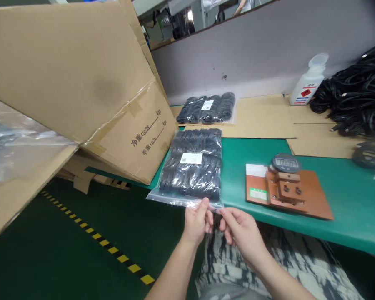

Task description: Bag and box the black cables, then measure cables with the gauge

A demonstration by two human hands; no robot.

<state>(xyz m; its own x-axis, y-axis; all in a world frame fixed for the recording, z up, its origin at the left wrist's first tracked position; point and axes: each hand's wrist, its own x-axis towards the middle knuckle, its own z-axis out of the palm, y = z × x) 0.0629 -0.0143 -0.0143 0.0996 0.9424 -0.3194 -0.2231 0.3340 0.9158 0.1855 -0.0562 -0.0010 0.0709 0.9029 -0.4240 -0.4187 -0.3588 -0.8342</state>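
A clear zip bag [193, 179] packed with rows of black coiled cables lies on the green mat, with a white label on its middle. Its open-end strip hangs over the table's front edge. My left hand [197, 221] pinches that strip, thumb on top. At the strip's right corner, my right hand [240, 227] grips the plastic between thumb and forefinger. Behind it, a second bag of coiled cables [206, 108] rests on a cardboard sheet.
On the left a large open cardboard box [128, 133] leans beside the table. To the right stand a digital gauge on a brown block [287, 187], a white bottle [309, 81] and a heap of black cables [359, 91]. The green table [237, 150] ends near my lap.
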